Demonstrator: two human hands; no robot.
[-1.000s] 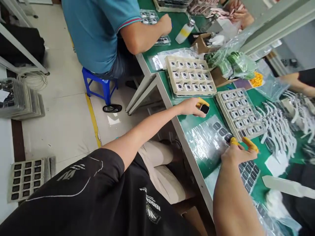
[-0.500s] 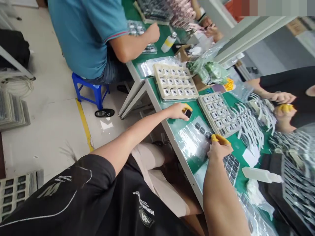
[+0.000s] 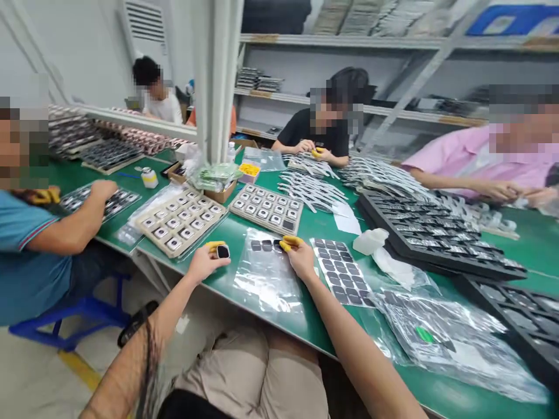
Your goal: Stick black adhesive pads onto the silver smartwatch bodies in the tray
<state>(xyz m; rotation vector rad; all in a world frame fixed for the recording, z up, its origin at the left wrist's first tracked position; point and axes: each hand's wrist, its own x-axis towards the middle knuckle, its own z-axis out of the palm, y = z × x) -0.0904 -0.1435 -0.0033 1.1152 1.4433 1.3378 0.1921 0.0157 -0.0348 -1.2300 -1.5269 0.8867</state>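
Observation:
My left hand (image 3: 206, 262), with yellow covers on its fingertips, holds a small square piece with a black face (image 3: 222, 251) above the table's front edge. Yellow covers are also on my right hand (image 3: 298, 256), whose fingers are pinched on a black square (image 3: 277, 245) at the end of a short row. That row lies on a clear plastic sheet (image 3: 266, 279). Right of my right hand is a sheet of black squares (image 3: 343, 270). Two beige trays of white square parts (image 3: 181, 220) (image 3: 266, 208) stand behind my hands.
A co-worker in blue (image 3: 35, 244) sits at the left, others across the green table (image 3: 218, 279). A black tray (image 3: 437, 233), white straps (image 3: 312, 186), plastic bags (image 3: 437, 331) and a small bottle (image 3: 149, 178) lie around. A white post (image 3: 217, 87) rises behind the trays.
The camera view has swung up and round, showing more of the table and co-workers. My left hand still holds the small square piece, and my right hand remains at the row of black squares.

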